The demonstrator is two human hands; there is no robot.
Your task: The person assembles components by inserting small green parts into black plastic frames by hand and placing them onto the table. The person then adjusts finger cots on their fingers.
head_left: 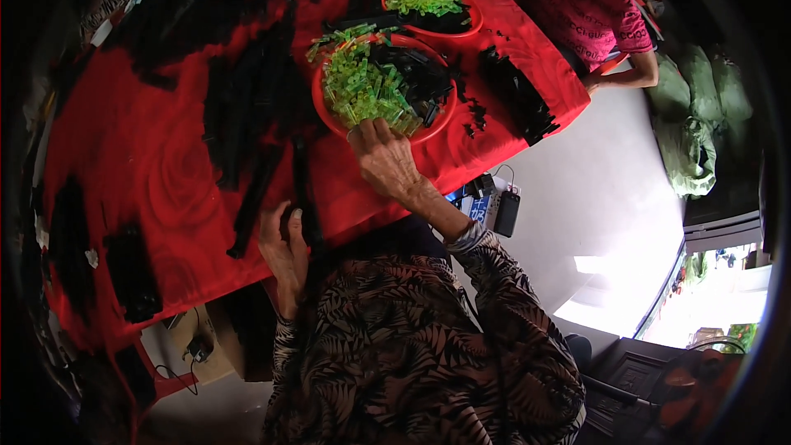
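My right hand (383,156) reaches over the near rim of a red basin (449,115). Its fingers curl down at the edge of a heap of small translucent green plastic pieces (362,82); the fingertips are hidden, so what they pinch cannot be made out. Small black plastic parts (416,74) fill the basin's other side. At the table's front edge, my left hand (284,251) has its thumb and fingers apart with nothing visible between them. Close beside it lie a long black strip (305,189) and another black strip (255,206).
A second red basin (471,23) with green pieces stands farther back on the red tablecloth (165,173). Black bundles lie at right (519,95) and left (132,272). Another person (589,12) sits at the far right. Green sacks (692,132) stand beyond.
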